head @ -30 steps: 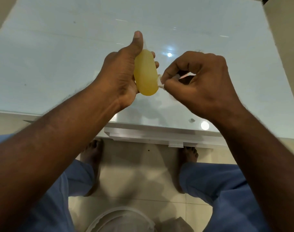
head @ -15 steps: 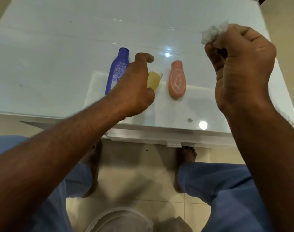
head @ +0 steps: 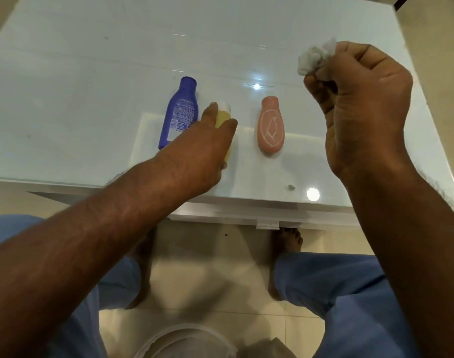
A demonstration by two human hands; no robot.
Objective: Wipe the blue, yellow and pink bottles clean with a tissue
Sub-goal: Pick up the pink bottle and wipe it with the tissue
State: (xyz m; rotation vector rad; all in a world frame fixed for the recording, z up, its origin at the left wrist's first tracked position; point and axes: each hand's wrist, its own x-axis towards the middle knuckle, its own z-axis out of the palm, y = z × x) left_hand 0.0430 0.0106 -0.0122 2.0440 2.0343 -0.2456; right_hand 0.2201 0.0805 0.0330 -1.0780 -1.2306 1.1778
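**Three bottles on a glossy table, tissue held aloft**

Head view. Three small plastic bottles lie flat in a row on a white, glossy table (head: pixel 91 99), caps pointing away from the person. The blue bottle (head: pixel 179 112) is at the left: a smooth, dark blue, shouldered body narrowing to a round cap, with fine white print on its label. The yellow bottle (head: pixel 224 122) lies just beside it, in the middle; its body is translucent yellow with a pale cap, and most of it is hidden under the left hand (head: pixel 200 156). That hand rests on top of the yellow bottle, fingers curved down over its sides and loosely closed around it; how firm the hold is cannot be told. The pink bottle (head: pixel 270 126) lies apart to the right, untouched: a matt, rounded, pear-like shape with a short neck and a white circular emblem on its face.

The right hand (head: pixel 362 104) is raised above the table's right side, curled into a fist. Its fingertips pinch a crumpled white tissue (head: pixel 314 58), a soft wrinkled wad that juts out beyond the knuckles.

The tabletop is mirror-smooth and reflects two bright ceiling lights; a small dark speck (head: pixel 291 187) sits near the front edge. Below that edge are blue trouser legs (head: pixel 331 288), bare feet (head: pixel 288 239) and a floor of beige glazed tiles (head: pixel 207 280) with thin grout lines.
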